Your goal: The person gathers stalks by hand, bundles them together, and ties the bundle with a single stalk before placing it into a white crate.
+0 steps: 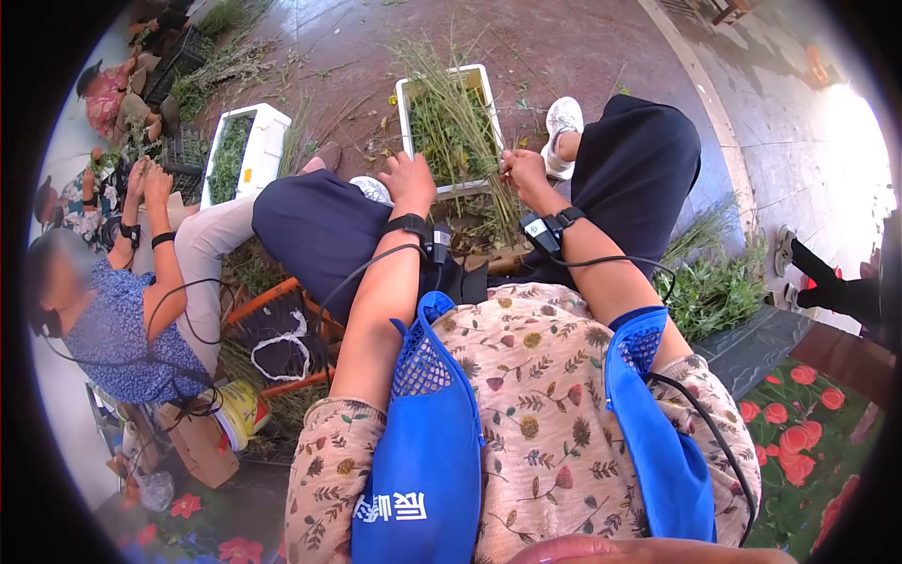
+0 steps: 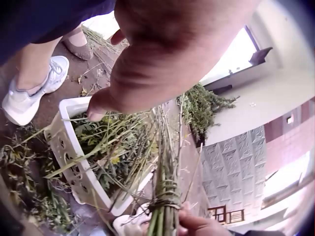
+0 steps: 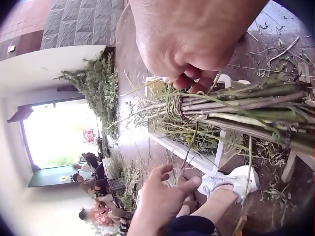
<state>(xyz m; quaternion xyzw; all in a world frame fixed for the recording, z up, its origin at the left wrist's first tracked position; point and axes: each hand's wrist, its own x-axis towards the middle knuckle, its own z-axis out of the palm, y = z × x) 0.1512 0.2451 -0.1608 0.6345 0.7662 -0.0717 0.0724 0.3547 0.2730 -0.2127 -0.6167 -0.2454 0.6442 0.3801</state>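
Observation:
A bundle of long plant stems (image 1: 473,127) lies across a white plastic basket (image 1: 407,120), with a band of wound stems (image 2: 167,193) round it. My right hand (image 1: 529,175) is at the bundle's right side, its curled fingers (image 3: 199,81) pinching at the wound band in the right wrist view. On the other side my left hand (image 1: 410,180) hovers near the basket's left rim, apart from the bundle. Its fingers look loose and hold nothing in the right wrist view. Leafy cut greens (image 2: 106,135) fill the basket beneath the stems.
To the left stands a white foam box (image 1: 272,141) of greens, near a seated person (image 1: 132,310) in blue. An orange crate (image 1: 319,324) is beside my left leg. Leafy plants (image 1: 719,287) are heaped at my right, and loose stalks litter the floor (image 1: 348,38).

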